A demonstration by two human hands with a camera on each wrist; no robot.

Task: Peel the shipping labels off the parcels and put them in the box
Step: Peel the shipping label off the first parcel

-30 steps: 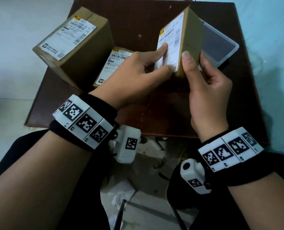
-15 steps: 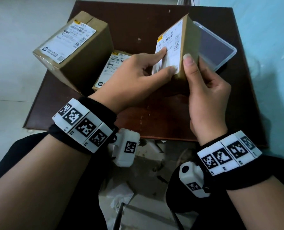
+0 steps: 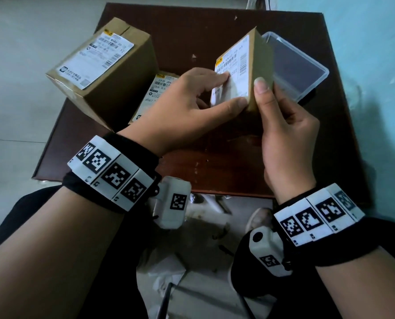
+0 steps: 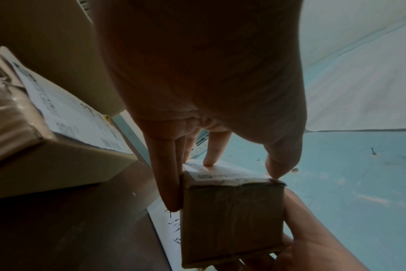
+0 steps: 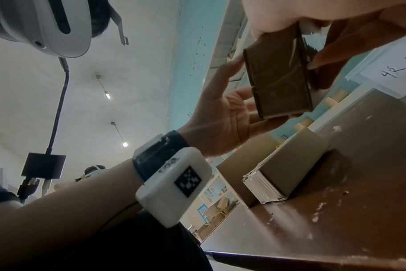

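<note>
Brown table (image 3: pixel 215 24) – parcel (image 3: pixel 259 63) edge-up, both hands

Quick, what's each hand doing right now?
Left hand: fingers pinching the white shipping label at a corner of the small brown cardboard parcel.
Right hand: gripping that parcel, holding it up.

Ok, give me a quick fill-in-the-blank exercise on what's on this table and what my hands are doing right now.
1. The right hand holds a small ____ parcel upright.
2. The left hand picks at the parcel's white ____ with thumb and forefinger.
3. Behind the held parcel lies a clear ____ box.
4. Besides the held one, ____ more labelled parcels lie on the brown table.

Missing words: cardboard; label; plastic; two
</note>
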